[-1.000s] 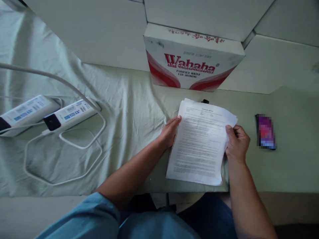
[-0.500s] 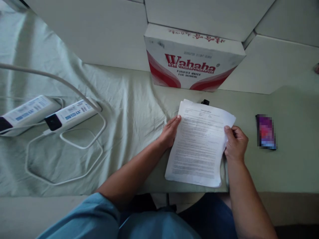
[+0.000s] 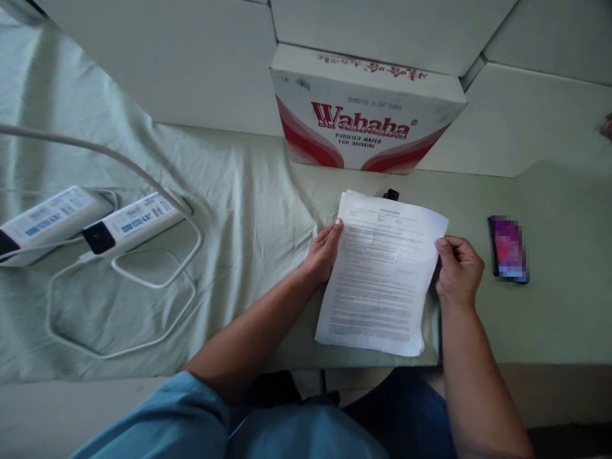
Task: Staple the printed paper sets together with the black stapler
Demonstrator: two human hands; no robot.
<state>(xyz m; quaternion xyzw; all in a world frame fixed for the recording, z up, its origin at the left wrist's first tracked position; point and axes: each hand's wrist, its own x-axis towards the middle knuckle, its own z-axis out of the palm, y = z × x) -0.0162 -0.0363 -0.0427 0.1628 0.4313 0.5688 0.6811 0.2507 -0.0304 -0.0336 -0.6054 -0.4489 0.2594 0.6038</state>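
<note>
Printed sheets of paper (image 3: pixel 375 280) form a small stack near the front edge of the cloth-covered table, tilted slightly. My left hand (image 3: pixel 324 253) grips the stack's left edge, thumb on top and fingers beneath. At the upper right edge, my right hand (image 3: pixel 459 268) pinches the paper between thumb and curled fingers. A small black object (image 3: pixel 391 195) sticks out just beyond the top edge of the sheets; most of it is hidden, so I cannot tell what it is.
A white and red Wahaha water carton (image 3: pixel 368 121) stands behind the papers against white panels. Right of my right hand lies a phone (image 3: pixel 509 250) with a blurred screen. Two white power banks (image 3: pixel 136 224) and looping white cables (image 3: pixel 119 350) lie on the wrinkled green cloth (image 3: pixel 248 191) at left.
My right hand has shifted slightly right, and its thumb now sits nearer the paper's very edge. My left hand keeps its hold. The whole view has shifted a little.
</note>
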